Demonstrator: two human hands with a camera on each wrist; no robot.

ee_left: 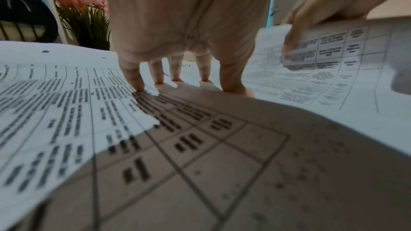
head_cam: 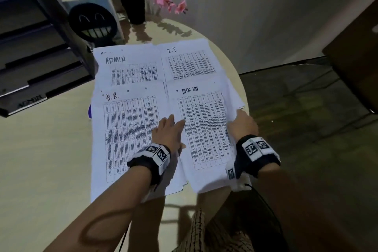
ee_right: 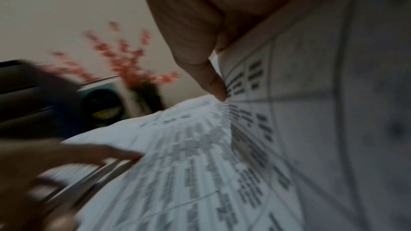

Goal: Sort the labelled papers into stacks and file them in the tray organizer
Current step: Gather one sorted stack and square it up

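White printed paper sheets covered in black tables lie in four hand-labelled stacks on a round, pale beige table (head_cam: pixel 51 149). The ADMIN stack (head_cam: pixel 131 67) is at the far left, the I.T. stack (head_cam: pixel 188 61) at the far right, the H.R. stack (head_cam: pixel 126 135) at the near left, and the task-list stack (head_cam: pixel 204 129) at the near right.

The left hand (head_cam: pixel 168 131) lies flat with straight fingers, pressing across the seam where the two near stacks meet. The right hand (head_cam: pixel 242 127) pinches the right edge of the task-list stack, thumb on top, with the edge lifted and curling upward.

Sorting looks finished or nearly so; the step in hand seems to be gathering the task-list stack. The next move probably calls for lifting those sheets together without dragging the H.R. pile, then filing them.

A dark, multi-tiered tray organizer (head_cam: pixel 41 63) stands at the table's far left, its lowest tray marked ADMIN. Behind the papers are a round black grinning-face picture (head_cam: pixel 93 21) and a dark vase of pink flowers (head_cam: pixel 135 0). The room is dim, with a pale wall and dark flooring to the right.
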